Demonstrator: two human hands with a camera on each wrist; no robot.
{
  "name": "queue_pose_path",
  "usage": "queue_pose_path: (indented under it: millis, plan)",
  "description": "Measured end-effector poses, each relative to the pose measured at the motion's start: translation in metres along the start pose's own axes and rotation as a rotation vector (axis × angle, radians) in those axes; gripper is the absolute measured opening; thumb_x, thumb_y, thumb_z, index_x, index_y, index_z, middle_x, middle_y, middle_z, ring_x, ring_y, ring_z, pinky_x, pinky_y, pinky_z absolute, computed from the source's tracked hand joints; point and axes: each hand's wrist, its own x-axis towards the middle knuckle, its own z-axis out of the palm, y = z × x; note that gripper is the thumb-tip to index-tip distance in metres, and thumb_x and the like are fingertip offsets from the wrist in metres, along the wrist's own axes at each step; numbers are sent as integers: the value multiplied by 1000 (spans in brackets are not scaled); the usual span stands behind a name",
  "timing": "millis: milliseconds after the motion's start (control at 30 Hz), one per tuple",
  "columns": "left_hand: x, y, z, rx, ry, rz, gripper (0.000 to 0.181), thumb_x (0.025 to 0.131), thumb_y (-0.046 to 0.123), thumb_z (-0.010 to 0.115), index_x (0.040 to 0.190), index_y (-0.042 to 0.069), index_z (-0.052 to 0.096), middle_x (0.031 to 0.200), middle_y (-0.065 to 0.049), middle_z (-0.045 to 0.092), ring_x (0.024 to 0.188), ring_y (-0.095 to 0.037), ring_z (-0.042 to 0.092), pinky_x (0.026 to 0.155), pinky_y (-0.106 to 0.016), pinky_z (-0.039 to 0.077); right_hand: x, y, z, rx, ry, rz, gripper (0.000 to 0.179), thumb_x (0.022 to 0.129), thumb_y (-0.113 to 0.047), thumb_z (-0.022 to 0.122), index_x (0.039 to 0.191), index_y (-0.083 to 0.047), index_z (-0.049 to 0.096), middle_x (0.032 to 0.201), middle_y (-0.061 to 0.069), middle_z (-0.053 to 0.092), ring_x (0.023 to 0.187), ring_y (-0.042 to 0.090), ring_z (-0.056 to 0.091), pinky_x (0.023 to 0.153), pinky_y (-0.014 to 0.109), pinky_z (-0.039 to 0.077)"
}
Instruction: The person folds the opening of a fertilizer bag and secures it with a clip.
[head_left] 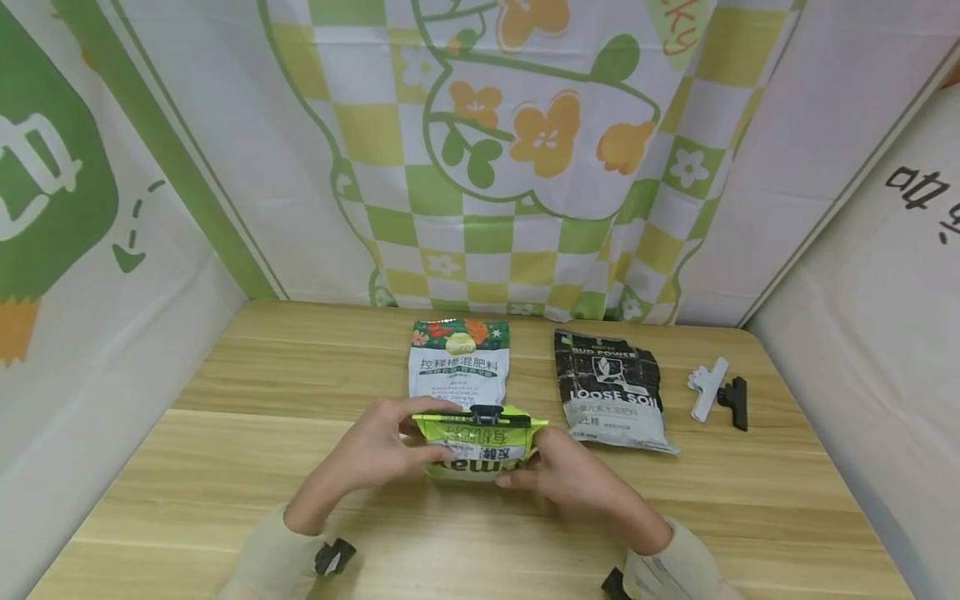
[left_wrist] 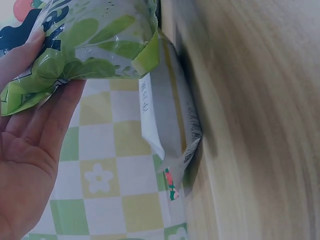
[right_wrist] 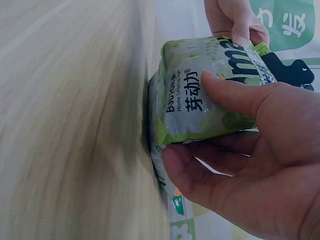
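Observation:
Both hands hold a lime-green and white fertilizer bag [head_left: 476, 472] near the middle of the table. A black clip [head_left: 486, 415] sits across its folded top edge. My left hand [head_left: 378, 447] grips the left side, thumb in front and fingers behind. On the other side, my right hand [head_left: 573, 471] holds the lower right part. In the right wrist view, the right thumb lies on the printed front of the bag [right_wrist: 220, 115], fingers beneath. The left wrist view shows the left hand [left_wrist: 30, 160] around the bag's end [left_wrist: 100, 42].
Behind the held bag lies a white bag with a green floral top [head_left: 457, 362]. To the right is a black and grey LOOSE SOIL bag [head_left: 613, 392]. Beyond it lie a white clip [head_left: 707, 389] and a black clip [head_left: 736, 403]. A patterned curtain [head_left: 495, 250] borders the wooden table's back.

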Motion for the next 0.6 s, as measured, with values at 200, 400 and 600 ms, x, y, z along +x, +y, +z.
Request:
queue_pose_path:
  millis: [200,400,600]
  plan:
    - [-1,1,-9,-20,16,-32,52,83,22,90,132,24,72,115,-7,80,90,-17,78,66,-31,63,5,-8,0,44,3,-1,35,89,-18,84,122,-15,73,113,4,80,96,16,76,83,22,62]
    - [-3,0,-17,-67,43,-23,53,83,26,90,133,27,71,111,-5,82,90,-19,80,62,-30,62,8,-17,1,47,17,-23,33,90,-19,83,121,-13,73,109,3,79,93,17,75,80,23,62]
    - [-6,0,-24,-50,79,5,54,83,28,90,133,24,71,110,-4,82,91,-18,80,58,-30,61,12,-23,1,12,39,-34,35,90,-24,83,122,-15,71,107,-1,77,93,15,73,82,24,61]
